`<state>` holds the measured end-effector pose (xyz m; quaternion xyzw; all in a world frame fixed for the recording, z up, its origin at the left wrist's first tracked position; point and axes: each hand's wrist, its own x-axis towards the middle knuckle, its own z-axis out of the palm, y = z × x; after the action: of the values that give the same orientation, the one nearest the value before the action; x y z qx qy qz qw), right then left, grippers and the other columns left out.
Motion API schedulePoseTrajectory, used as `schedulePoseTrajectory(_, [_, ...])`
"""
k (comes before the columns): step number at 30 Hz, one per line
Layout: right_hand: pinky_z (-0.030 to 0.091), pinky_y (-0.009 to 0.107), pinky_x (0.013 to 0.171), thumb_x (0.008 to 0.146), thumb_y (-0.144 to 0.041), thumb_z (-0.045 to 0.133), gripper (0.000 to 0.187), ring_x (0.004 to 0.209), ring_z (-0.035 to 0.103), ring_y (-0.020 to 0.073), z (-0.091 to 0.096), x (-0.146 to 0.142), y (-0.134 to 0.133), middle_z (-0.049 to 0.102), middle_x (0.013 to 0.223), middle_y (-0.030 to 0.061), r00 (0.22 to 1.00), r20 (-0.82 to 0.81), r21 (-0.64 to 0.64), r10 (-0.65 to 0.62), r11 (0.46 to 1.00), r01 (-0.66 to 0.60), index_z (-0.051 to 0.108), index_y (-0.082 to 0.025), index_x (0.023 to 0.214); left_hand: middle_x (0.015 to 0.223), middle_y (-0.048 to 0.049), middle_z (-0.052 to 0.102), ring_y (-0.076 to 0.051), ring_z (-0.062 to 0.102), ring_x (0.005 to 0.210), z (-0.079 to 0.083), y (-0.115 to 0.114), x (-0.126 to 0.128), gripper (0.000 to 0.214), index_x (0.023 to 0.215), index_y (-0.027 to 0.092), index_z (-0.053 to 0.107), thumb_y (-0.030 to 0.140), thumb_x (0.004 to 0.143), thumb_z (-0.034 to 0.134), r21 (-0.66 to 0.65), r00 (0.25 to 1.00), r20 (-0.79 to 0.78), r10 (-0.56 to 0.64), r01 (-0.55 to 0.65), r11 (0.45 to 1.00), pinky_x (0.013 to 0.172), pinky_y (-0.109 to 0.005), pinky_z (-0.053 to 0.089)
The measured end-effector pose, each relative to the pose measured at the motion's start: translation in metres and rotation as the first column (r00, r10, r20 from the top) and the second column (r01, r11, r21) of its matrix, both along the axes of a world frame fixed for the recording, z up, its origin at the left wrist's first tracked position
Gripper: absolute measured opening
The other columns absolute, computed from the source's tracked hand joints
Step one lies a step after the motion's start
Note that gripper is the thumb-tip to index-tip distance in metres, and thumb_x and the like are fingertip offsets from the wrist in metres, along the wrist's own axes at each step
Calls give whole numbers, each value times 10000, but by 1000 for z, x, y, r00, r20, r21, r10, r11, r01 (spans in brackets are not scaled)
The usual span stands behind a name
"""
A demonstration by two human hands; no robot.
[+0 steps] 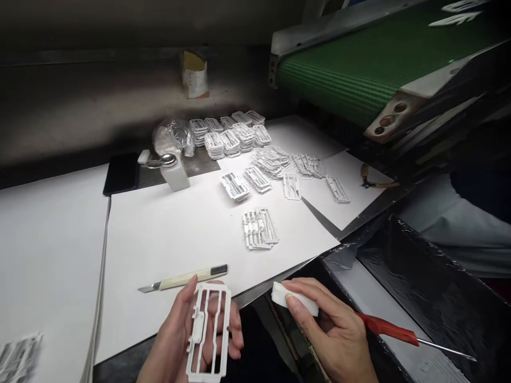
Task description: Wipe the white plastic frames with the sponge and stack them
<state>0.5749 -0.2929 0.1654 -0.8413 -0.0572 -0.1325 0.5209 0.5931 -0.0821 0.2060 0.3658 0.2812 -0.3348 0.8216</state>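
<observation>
My left hand (170,335) is closed around a white plastic frame (198,329) with long slots, held upright near the table's front edge. Between the thumb and fingers of my right hand (339,330) is a white sponge block (297,299), apart from the frame. A red-handled screwdriver (391,327) extends from behind my right hand; whether the hand also grips it I cannot tell. Just beyond my left hand lies a craft knife (187,277) with its blade to the left. A small pile of similar white frames (259,229) lies ahead on the white paper (136,234).
Stacks of white frames (229,139) stand at the back, beside a plastic bag (171,135). A spoon rests on a white bottle (174,174), near a black phone (121,173). Pliers (371,181) lie at right, below a green conveyor belt (359,69). A black-lined box (423,276) sits lower right.
</observation>
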Motion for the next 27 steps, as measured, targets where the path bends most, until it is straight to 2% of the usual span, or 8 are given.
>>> schedulePoseTrajectory(3, [554,242,744,868,-156,623,168,845,667,182,0,1,21,691,924,33,992,-26,46,125,991,-124,698,-227,1001,699,-84,673,-175,621,578,-9,12,-27,358,778,108,679,365,887,454,-26,998,-65,-5,3,1000,609,-287,502])
schedulePoseTrajectory(8, [540,251,737,876,-141,611,178,847,656,178,4,3,56,685,924,43,946,-103,114,307,949,-295,687,-208,1023,717,-87,697,-178,627,588,-25,26,-52,320,887,142,691,368,885,464,-87,995,-82,59,-66,994,566,-274,498])
schedulePoseTrajectory(14, [523,266,758,885,-136,582,179,843,649,171,10,7,88,679,914,61,869,-130,155,477,876,-457,688,-164,1027,627,-116,665,-145,595,534,-36,37,-64,534,747,54,725,457,903,411,-77,995,-61,-76,72,994,623,-254,492])
schedulePoseTrajectory(18, [510,266,736,887,-135,570,176,811,646,165,14,12,88,684,889,49,820,-172,101,546,838,-537,688,-172,1012,606,-108,650,-144,583,537,-35,38,-66,554,710,55,720,463,906,401,-65,998,-45,-50,47,997,616,-258,496])
schedulePoseTrajectory(23, [518,272,716,899,-171,568,145,802,651,178,19,13,72,684,890,47,845,-222,23,487,869,-495,680,-191,989,735,-97,697,-192,650,637,-27,36,-61,367,937,107,711,355,905,443,-85,988,-99,118,-127,988,601,-297,524])
schedulePoseTrajectory(27, [531,270,765,882,-133,586,193,864,651,182,20,4,67,681,943,48,857,-169,36,488,872,-489,667,-198,1044,756,-110,730,-229,701,718,-24,32,-59,342,862,101,726,306,906,456,-68,958,-172,229,-244,967,650,-328,551])
